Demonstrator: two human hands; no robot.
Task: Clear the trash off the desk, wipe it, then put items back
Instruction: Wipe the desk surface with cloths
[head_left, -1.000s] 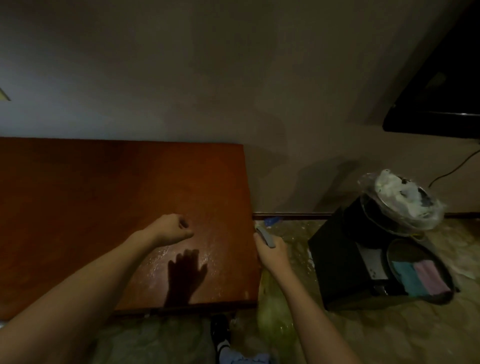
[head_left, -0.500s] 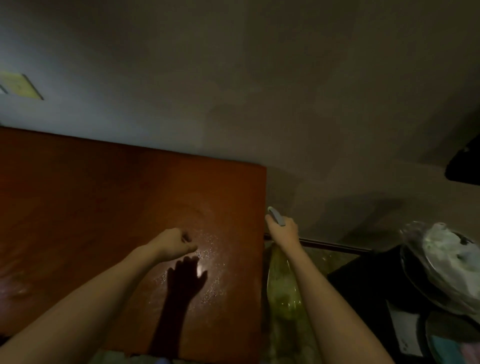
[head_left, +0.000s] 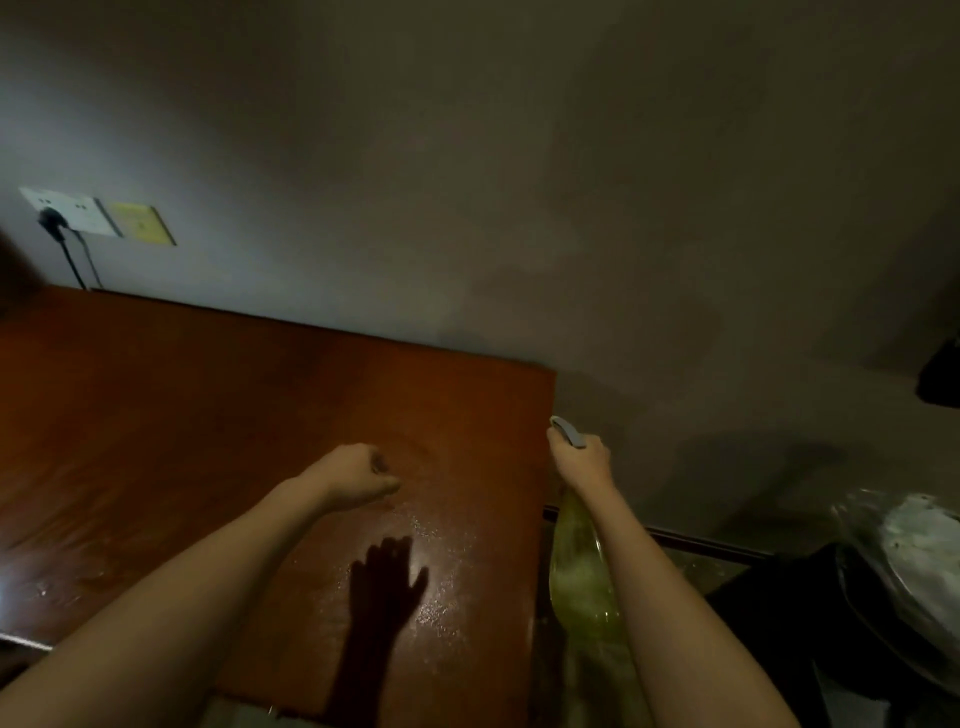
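Where droplets glisten on the wooden desk (head_left: 208, 415), left hand (head_left: 353, 475) fisted, right hand (head_left: 579, 460) grips spray bottle (head_left: 582, 571).

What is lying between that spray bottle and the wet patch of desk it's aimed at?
Nothing visible. The right hand holds the spray bottle just off the desk's right edge. The left hand hovers over the desk, fingers curled, beside the wet patch, not covering it.

A reddish-brown wooden desk (head_left: 208, 415) carries scattered wet droplets (head_left: 441, 571).
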